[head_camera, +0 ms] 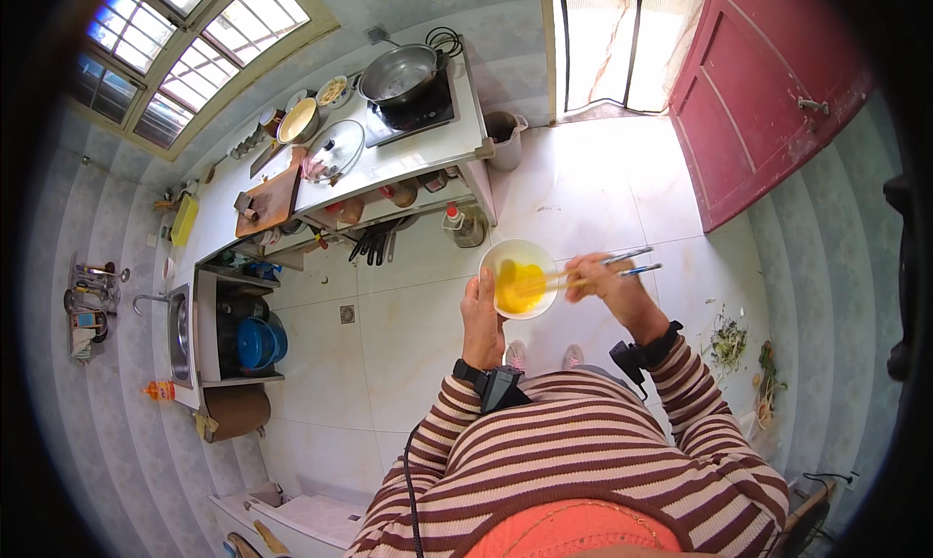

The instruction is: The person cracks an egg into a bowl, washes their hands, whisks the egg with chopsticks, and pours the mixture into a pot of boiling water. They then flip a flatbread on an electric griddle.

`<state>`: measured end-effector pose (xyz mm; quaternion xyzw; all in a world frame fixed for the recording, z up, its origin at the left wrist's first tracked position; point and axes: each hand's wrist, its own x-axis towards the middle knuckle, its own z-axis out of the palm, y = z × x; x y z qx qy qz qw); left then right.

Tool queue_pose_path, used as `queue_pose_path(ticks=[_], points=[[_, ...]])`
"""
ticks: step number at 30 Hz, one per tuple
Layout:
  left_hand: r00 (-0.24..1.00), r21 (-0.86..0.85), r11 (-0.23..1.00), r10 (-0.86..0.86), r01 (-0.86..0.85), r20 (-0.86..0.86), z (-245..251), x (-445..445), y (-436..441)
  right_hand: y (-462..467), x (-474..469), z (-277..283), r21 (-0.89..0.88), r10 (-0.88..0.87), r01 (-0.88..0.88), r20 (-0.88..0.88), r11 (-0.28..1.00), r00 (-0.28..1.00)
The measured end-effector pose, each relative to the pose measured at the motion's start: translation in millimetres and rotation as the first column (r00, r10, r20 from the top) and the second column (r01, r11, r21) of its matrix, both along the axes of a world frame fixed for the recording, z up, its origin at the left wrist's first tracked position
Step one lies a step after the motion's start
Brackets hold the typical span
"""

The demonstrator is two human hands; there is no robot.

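My left hand (481, 317) holds a white bowl (490, 255) by its near left side, thumb at the rim. Beaten egg, yellow and liquid, lies in the bowl, which tilts a little. Chopsticks (625, 257) with blue and silver ends are gripped in my right hand (605, 284), to the right of the bowl. Their tips reach over the rim into the egg and are blurred. Both hands are in front of my body, above the tiled floor. A black device is strapped at each wrist.
Ahead on the left stands a counter with a pan (397, 77) on a cooktop, a glass lid (334, 150), a cutting board (270, 201) and a bowl of yellow food (297, 120). An oil jug (464, 226) stands on the floor. Vegetable scraps (729, 343) lie at the right, below a red door (765, 84).
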<state>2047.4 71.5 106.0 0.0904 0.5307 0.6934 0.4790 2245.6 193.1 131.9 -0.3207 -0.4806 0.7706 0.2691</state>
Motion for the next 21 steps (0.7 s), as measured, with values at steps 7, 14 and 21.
queue_pose_path(ticks=[7,14,21], points=[[1.000,0.014,1.000,0.006,-0.006,0.012,-5,2,-1,2,0,0,-0.042,-0.115,0.112,-0.101,0.993,0.988],[1.000,0.026,1.000,0.018,-0.018,0.000,-14,3,0,6,3,-5,0.076,-0.027,0.024,0.045,0.997,0.999],[0.999,0.006,0.999,-0.031,0.031,-0.009,-17,3,-1,10,3,-3,0.038,-0.076,0.075,0.030,0.996,0.997]])
